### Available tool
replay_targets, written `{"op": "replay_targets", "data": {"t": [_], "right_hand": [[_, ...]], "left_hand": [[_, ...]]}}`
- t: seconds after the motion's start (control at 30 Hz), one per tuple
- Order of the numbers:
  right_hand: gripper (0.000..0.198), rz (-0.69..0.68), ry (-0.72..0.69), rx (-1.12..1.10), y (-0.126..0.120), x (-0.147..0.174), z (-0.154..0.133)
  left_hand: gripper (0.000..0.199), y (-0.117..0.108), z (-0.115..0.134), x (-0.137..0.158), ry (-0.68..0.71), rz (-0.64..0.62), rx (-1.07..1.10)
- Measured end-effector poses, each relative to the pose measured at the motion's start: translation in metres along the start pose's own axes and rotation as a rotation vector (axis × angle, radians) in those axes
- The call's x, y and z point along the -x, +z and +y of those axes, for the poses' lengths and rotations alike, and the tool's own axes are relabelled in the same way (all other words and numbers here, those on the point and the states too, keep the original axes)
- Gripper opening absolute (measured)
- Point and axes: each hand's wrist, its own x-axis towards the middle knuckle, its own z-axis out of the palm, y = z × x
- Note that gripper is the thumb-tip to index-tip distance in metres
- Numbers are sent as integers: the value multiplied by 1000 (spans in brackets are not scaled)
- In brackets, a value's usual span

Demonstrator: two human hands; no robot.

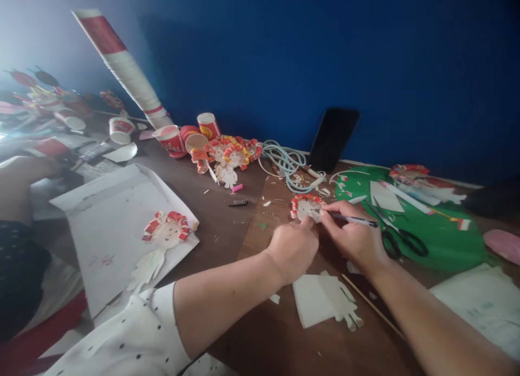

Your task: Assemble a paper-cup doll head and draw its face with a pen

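My right hand (351, 235) grips a pen (359, 220), its tip on a small round paper face (304, 207) with a fringe of red and white paper curls. My left hand (294, 248) is closed at the near edge of this face, holding it against the table; its fingertips are partly hidden. Just below my hands lie a blank white paper piece (312, 300) and a cut-out paper shape with fingerlike strips (348, 305). A thin wooden stick (374, 305) runs under my right forearm.
Black-handled scissors (400, 238) rest on a green sheet (447, 240) at right. A phone (333, 140) leans on the blue wall behind a coiled cable (286, 162). Paper cups (170, 140) and curly paper figures (231, 156) stand behind. Another person's hand (38, 170) is at left.
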Motion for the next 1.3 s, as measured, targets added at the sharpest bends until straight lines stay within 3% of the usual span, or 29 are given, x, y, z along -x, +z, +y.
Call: {"op": "replay_targets", "data": {"t": [1.03, 1.3], "right_hand": [[14, -20, 18, 26, 1, 0, 0], [14, 75, -12, -61, -3, -1, -3]], "left_hand": [[23, -1, 0, 0, -3, -6, -4], [22, -1, 0, 0, 3, -14, -27]]}}
